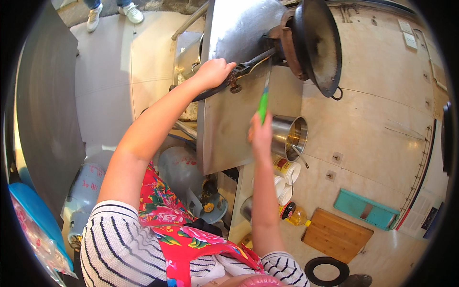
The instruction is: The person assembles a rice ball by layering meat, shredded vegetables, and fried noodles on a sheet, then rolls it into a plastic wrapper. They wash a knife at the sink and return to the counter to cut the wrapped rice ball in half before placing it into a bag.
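A green long-necked lighter [263, 102] is in my right hand [261, 134], its metal neck reaching to the underside of the gas burner [285, 45]. My left hand [215, 73] is curled at the burner's pipe, beside a rusty valve knob [235, 86]; the hand hides what the fingers grasp. From the valve, the dark burner pipe [256, 61] runs to the burner. A black hose [211, 94] passes below my left hand. On the burner ring sits a blackened wok [321, 50] with a loop handle. I see no flame.
A steel pot [281, 134] with a ladle stands on the steel worktop [229, 132]. Nearby are white tubs [293, 173], an oil bottle [296, 214] and a wooden cutting board [339, 235]. Gas cylinders [181, 165] stand below. A person's shoes [132, 13] show at upper left.
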A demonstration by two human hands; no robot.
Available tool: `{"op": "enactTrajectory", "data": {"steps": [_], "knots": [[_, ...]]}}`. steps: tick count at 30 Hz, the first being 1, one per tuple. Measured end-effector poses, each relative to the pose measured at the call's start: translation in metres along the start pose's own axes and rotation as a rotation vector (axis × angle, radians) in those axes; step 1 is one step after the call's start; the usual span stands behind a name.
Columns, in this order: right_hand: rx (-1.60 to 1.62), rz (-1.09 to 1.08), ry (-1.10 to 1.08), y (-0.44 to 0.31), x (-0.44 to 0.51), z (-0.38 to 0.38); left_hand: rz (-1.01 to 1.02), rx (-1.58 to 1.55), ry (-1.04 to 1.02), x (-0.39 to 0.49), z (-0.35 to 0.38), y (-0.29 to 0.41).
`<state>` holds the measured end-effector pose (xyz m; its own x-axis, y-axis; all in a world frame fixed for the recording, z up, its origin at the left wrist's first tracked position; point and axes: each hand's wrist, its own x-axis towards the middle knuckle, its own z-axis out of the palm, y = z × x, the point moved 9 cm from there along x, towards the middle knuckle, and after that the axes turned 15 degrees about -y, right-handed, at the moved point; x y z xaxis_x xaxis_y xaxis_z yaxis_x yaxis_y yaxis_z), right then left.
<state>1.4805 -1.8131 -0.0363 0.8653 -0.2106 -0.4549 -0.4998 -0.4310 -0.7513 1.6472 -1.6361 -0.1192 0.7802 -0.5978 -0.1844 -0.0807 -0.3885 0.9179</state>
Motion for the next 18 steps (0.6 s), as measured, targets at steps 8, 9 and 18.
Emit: {"op": "enactTrajectory", "data": {"steps": [8, 9, 18], "knots": [[-0.096, 0.189, -0.087, 0.08, -0.204, 0.024, -0.046, -0.043, 0.014, 0.005, -0.005, -0.013], [-0.097, 0.178, -0.074, 0.076, -0.219, 0.019, -0.074, -0.075, -0.005, 0.007, -0.003, -0.019], [-0.292, 0.068, 0.359, -0.021, -0.281, -0.191, 0.035, 0.049, 0.074, -0.071, -0.037, -0.039]]}}
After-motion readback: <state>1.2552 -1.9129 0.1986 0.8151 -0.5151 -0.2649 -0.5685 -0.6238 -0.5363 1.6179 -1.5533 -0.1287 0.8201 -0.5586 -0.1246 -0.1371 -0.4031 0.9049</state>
